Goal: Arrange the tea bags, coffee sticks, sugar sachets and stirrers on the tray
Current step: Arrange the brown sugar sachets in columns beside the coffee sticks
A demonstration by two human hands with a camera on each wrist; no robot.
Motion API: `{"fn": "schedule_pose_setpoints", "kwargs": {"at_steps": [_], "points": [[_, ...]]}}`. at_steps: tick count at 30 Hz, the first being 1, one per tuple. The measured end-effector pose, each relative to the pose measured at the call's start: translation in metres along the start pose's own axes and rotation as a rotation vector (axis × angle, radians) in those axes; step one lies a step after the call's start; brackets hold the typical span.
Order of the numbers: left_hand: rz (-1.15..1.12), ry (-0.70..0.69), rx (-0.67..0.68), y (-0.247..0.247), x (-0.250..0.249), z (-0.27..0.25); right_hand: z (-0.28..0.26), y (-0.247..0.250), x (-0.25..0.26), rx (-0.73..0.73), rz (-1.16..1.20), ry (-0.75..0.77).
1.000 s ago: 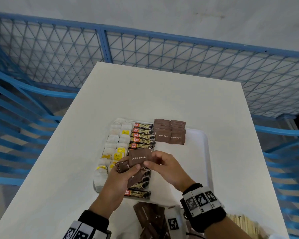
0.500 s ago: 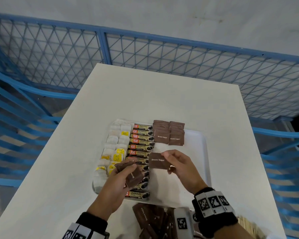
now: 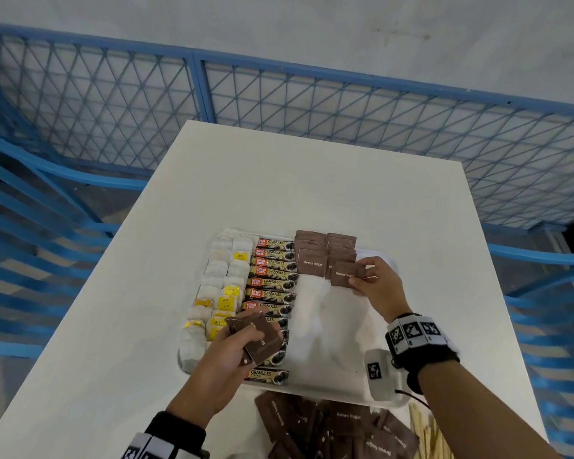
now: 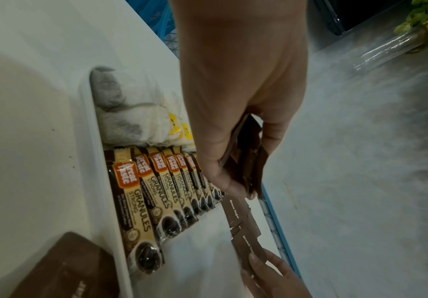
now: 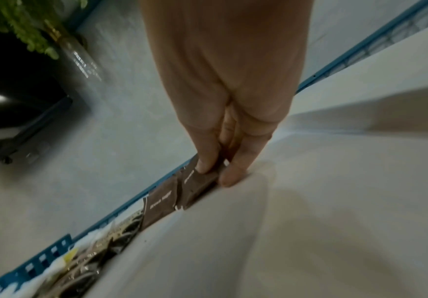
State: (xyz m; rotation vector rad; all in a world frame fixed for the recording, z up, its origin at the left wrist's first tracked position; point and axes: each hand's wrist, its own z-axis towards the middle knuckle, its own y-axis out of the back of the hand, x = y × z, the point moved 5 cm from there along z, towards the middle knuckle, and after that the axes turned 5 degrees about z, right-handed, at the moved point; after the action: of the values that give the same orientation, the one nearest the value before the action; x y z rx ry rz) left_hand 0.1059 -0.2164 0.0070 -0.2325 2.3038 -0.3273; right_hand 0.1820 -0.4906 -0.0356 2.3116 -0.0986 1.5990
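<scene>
A white tray (image 3: pixel 342 369) on the table holds columns of tea bags (image 3: pixel 224 276), coffee sticks (image 3: pixel 274 273) and brown sugar sachets (image 3: pixel 312 256). My right hand (image 3: pixel 365 279) pinches one brown sugar sachet (image 3: pixel 345 274) at the near end of the right sachet column, low over the tray; the right wrist view shows thumb and finger on that sachet (image 5: pixel 200 181). My left hand (image 3: pixel 242 342) grips a small fan of brown sugar sachets (image 3: pixel 262 339) above the near coffee sticks. In the left wrist view the held sachets (image 4: pixel 248 161) sit between thumb and fingers.
A loose heap of brown sugar sachets (image 3: pixel 338 429) lies on the table before the tray's near rim, with wooden stirrers (image 3: pixel 428 435) to its right. Blue mesh railing (image 3: pixel 312 104) surrounds the table. The tray's right half is bare white.
My right hand took one sachet from the left hand's bunch and carried it away and to the right, down to the sachet column. The left hand stayed over the coffee sticks.
</scene>
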Motion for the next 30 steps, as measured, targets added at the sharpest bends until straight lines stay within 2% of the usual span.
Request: {"fn": "schedule_pose_setpoints", "kwargs": {"at_steps": [6, 14, 25, 27, 30], "points": [[-0.004, 0.01, -0.023, 0.003, 0.001, 0.002, 0.005, -0.008, 0.006, -0.047, -0.215, 0.117], [-0.04, 0.015, -0.021, 0.001, 0.001, 0.005, 0.01, -0.012, 0.011, -0.102, -0.258, 0.16], [-0.05, -0.088, 0.05, -0.004, -0.006, 0.005, -0.004, -0.019, 0.015, -0.2, -0.333, 0.23], [-0.029, -0.11, 0.056, -0.004, -0.005, 0.004, -0.017, -0.026, 0.024, -0.166, -0.275, 0.239], [0.016, -0.141, 0.067, -0.005, -0.005, 0.003, -0.045, -0.046, 0.037, 0.049, -0.24, 0.222]]}}
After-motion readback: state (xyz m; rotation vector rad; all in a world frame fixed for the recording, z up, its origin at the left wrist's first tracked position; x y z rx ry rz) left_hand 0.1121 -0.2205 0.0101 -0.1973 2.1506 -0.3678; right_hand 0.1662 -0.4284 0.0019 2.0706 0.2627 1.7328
